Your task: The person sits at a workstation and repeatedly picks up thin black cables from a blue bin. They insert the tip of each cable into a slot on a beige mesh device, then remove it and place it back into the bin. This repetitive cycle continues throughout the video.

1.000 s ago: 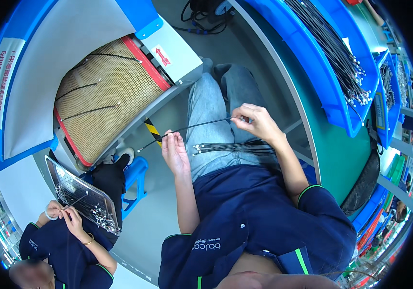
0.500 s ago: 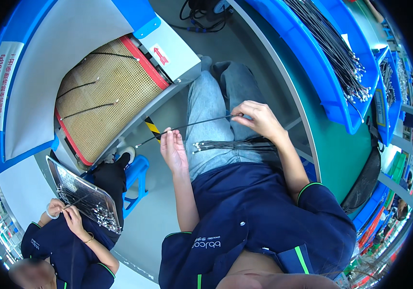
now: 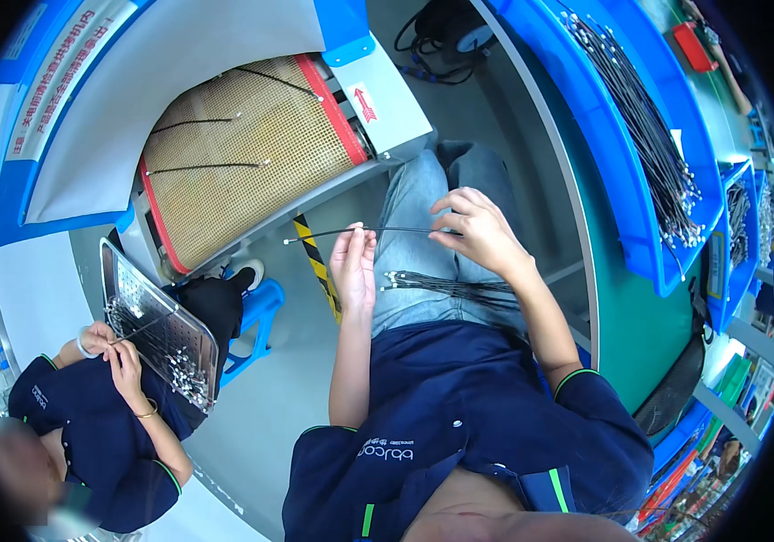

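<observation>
While a co-worker (image 3: 89,425) at eight o'clock bends over a perforated metal tray (image 3: 156,334), the left hand (image 3: 353,269) stands upright near centre, its fingertips pinched on a thin black cable (image 3: 364,232). That cable runs level from its pale tip at about ten o'clock of the hand across to the right hand (image 3: 477,230), whose curled fingers close on its other end. Beneath both, a bundle of cables (image 3: 450,287) lies across the lap. At two o'clock, a blue bin (image 3: 626,226) holds more.
</observation>
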Motion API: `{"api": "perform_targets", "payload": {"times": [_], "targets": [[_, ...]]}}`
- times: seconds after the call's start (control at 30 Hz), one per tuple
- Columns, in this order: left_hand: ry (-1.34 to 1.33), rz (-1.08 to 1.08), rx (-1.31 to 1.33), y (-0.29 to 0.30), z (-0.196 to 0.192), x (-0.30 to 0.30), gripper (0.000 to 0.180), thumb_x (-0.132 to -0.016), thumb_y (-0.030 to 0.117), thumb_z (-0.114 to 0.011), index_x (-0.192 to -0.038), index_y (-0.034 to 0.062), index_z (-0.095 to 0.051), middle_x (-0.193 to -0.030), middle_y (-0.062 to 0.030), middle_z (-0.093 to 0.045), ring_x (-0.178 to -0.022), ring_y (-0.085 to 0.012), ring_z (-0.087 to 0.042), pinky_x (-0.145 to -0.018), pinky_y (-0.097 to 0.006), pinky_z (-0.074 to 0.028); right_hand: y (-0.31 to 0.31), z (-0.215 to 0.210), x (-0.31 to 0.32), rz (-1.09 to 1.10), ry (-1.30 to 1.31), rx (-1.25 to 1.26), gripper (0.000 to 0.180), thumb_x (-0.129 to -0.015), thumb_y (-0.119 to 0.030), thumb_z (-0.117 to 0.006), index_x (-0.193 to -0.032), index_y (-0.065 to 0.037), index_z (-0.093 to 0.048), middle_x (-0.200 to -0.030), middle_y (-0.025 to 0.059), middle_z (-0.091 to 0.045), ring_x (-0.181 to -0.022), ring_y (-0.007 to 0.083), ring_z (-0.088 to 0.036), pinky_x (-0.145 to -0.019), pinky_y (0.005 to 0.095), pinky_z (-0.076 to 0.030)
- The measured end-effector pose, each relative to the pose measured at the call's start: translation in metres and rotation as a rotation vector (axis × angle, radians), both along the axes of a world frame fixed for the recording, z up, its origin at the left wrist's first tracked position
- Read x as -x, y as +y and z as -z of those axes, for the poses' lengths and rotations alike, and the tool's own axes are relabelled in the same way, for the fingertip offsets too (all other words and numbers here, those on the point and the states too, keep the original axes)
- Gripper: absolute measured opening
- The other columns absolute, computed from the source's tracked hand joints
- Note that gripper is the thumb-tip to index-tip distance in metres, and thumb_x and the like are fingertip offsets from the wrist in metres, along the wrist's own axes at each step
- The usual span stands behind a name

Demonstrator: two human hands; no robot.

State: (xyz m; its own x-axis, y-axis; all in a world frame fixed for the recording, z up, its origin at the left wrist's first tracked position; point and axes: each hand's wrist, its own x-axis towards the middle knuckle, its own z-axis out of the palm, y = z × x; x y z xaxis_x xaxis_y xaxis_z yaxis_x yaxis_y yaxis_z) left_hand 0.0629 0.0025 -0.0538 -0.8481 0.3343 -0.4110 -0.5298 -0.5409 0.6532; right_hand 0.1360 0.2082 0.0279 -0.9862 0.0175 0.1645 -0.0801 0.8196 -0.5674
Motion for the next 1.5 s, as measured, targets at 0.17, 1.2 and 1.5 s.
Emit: {"api": "perform_targets", "payload": {"times": [0.17,1.2,1.5], "targets": [[0.016,0.019,-0.021,0.001,-0.009,0.016,0.023,-0.093,0.008,-0.057,-0.115,0.0006,-0.056,-0.098,-0.0079,-0.063,-0.090,-0.0136,-0.062,-0.081,-0.025,-0.052,0.000,-0.004,0.018,-0.015,0.034,0.018,0.012,-0.071,-0.015,-0.075,-0.075,-0.007,-0.067,-0.098,-0.0002,-0.063,-0.094,0.0202,-0.057,-0.084,0.0339,-0.046],[1.032,1.033,0.936,-0.010,0.000,-0.026,0.028,-0.081,0.011,-0.062,-0.109,0.0049,-0.060,-0.104,-0.0126,-0.059,-0.104,-0.0305,-0.053,-0.094,-0.039,-0.043,-0.056,0.055,0.225,0.382,0.076,0.168,0.012,-0.071,-0.013,-0.070,-0.075,-0.003,-0.068,-0.087,0.0124,-0.064,-0.084,0.0285,-0.063,-0.075,0.0402,-0.050],[1.090,1.049,1.009,-0.007,0.003,-0.030,0.024,-0.080,0.010,-0.064,-0.103,0.0057,-0.063,-0.103,-0.0113,-0.057,-0.104,-0.0299,-0.051,-0.093,-0.039,-0.042,-0.048,0.033,0.182,0.240,0.248,0.241,0.016,-0.078,-0.017,-0.068,-0.083,-0.003,-0.067,-0.086,0.0126,-0.062,-0.079,0.0282,-0.062,-0.072,0.0380,-0.049]]}}
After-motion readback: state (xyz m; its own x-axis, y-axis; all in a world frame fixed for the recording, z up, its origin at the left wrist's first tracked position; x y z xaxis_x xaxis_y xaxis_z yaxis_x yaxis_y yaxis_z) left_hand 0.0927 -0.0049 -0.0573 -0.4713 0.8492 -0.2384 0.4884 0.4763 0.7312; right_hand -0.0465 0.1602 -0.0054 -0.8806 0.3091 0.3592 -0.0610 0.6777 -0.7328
